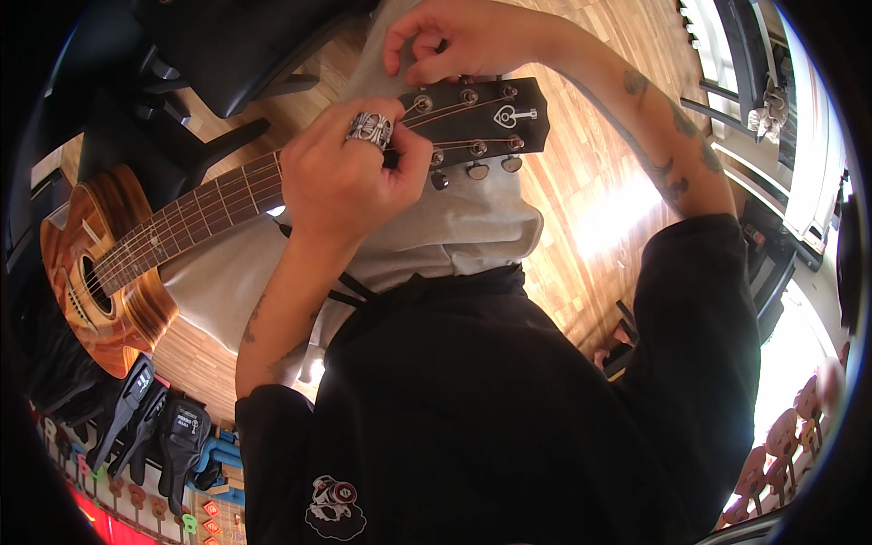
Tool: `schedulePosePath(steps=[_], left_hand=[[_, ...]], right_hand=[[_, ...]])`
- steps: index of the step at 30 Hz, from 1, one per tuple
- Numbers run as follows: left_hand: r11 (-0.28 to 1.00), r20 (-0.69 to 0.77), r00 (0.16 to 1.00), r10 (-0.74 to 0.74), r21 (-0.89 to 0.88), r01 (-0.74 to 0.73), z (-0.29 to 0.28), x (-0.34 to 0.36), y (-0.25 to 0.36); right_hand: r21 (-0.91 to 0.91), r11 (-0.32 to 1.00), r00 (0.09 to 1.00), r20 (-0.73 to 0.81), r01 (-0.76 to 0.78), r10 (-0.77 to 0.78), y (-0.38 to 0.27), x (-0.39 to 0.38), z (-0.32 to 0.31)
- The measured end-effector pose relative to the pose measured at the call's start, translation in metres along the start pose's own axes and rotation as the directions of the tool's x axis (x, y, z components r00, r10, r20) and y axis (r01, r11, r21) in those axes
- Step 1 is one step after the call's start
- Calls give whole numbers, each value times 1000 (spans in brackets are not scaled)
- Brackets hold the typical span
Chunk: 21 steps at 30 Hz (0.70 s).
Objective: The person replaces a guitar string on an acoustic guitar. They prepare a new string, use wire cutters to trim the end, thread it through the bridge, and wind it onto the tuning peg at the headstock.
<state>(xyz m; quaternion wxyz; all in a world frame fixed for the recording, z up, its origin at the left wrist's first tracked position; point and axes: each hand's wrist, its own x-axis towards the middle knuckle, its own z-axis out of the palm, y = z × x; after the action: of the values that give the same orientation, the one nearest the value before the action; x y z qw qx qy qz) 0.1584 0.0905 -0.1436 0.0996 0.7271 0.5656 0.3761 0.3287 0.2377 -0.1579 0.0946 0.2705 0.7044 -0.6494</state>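
Observation:
An acoustic guitar [141,304] with a striped brown wooden body lies across my lap, strings upward, its black headstock [531,104] pointing right. My left hand [341,173], with a wide silver ring [369,130], is closed over the upper end of the fretboard [213,204]. Its bent thumb and forefinger are on a guitar string by the headstock; the exact hold is partly hidden. My right hand [454,41] is at the headstock's far edge, its fingers curled and thumb close to the forefinger. What it grips is hidden. Metal tuning pegs [477,171] show along the near edge.
Black furniture [227,45] stands at the far left. Black guitar bags [182,436] and hanging instruments [136,495] are at the lower left. More instruments [781,436] hang at the lower right. Sunlight falls on the wooden floor [599,136].

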Motion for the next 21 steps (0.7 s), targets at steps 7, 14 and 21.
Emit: schedulePosePath(steps=[7, 14, 21], left_hand=[[990, 69, 988, -139, -22, 140, -6, 8, 11], [958, 171, 943, -285, 14, 287, -7, 15, 19], [971, 91, 967, -240, 9, 240, -3, 10, 22]], right_hand=[[28, 999, 999, 32, 29, -30, 9, -2, -4], [212, 973, 975, 179, 91, -130, 18, 1, -17], [258, 960, 961, 220, 109, -168, 17, -1, -19]])
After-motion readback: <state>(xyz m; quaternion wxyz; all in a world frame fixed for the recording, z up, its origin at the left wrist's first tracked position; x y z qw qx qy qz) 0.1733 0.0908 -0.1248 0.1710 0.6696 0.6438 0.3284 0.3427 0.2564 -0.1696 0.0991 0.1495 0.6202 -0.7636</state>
